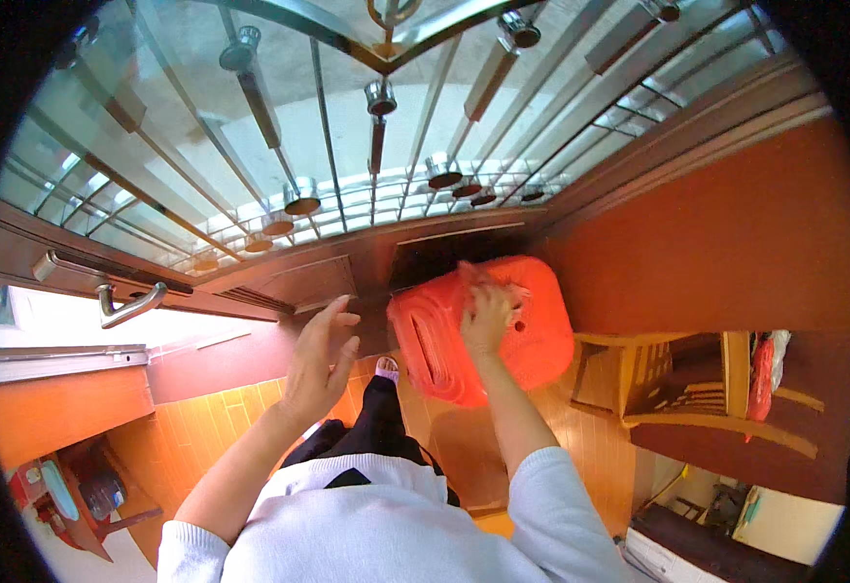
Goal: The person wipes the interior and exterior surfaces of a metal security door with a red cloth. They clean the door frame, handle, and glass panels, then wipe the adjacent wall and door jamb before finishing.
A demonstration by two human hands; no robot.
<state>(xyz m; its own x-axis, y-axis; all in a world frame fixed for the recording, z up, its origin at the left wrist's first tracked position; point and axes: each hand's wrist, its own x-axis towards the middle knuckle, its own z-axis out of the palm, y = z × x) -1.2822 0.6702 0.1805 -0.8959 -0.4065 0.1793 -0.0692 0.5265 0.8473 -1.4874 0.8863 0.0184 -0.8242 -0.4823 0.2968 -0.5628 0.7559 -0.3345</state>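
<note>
A red plastic stool (541, 350) is before me, near the foot of the door, its seat and one slotted side in sight. Over its seat is my right hand (487, 313), the fingers blurred; whether they grip the stool or only touch it is not clear. My left hand (320, 361) hangs in the air left of the stool, fingers apart, with nothing in it. Ahead rises a brown door (308, 280) with a glass panel (352, 138) behind metal bars. Its metal lever handle (129, 304) is at the left, beyond my left hand.
Daylight shows through a gap left of the door. A brown panel (709, 248) stands at the right, with a wooden chair (640, 379) below it. Shelves with goods (75, 488) are at lower left. My slippered foot (387, 366) is on the wood-look floor (206, 415).
</note>
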